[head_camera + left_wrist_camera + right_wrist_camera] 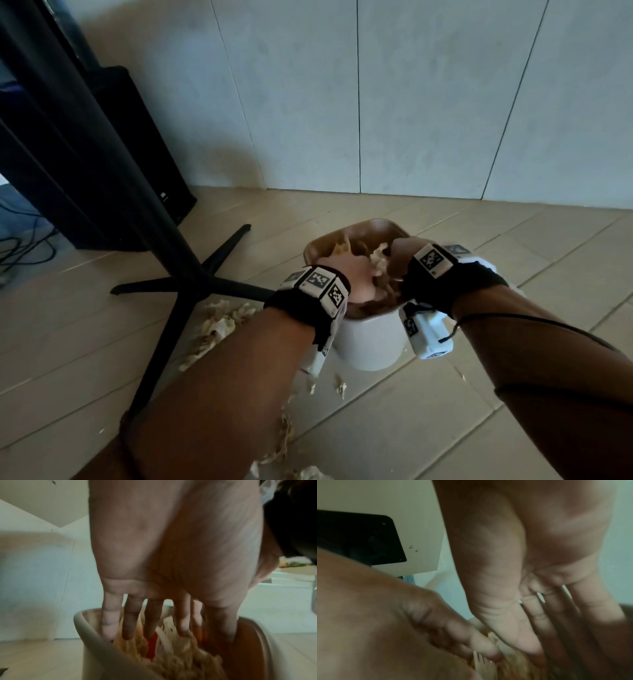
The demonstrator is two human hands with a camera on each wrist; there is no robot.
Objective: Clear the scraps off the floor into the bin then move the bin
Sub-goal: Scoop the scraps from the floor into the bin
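A white bin (370,339) with a brown inside stands on the tiled floor near the wall. Both hands are over its mouth, palms facing each other. My left hand (346,277) points straight fingers down into the bin (96,632), touching pale crumpled scraps (180,655) and a red piece (151,646). My right hand (399,260) is held beside it with fingers (544,626) and thumb straight, and scraps (378,262) sit between the two hands. More scraps (219,323) lie on the floor to the bin's left, and others (284,435) lie under my left forearm.
A black pole on a cross-shaped foot (191,274) stands left of the bin, one leg reaching under my left wrist. Behind it is a black box (137,154) with cables (20,246) on the floor. A pale panelled wall (411,102) is just beyond the bin.
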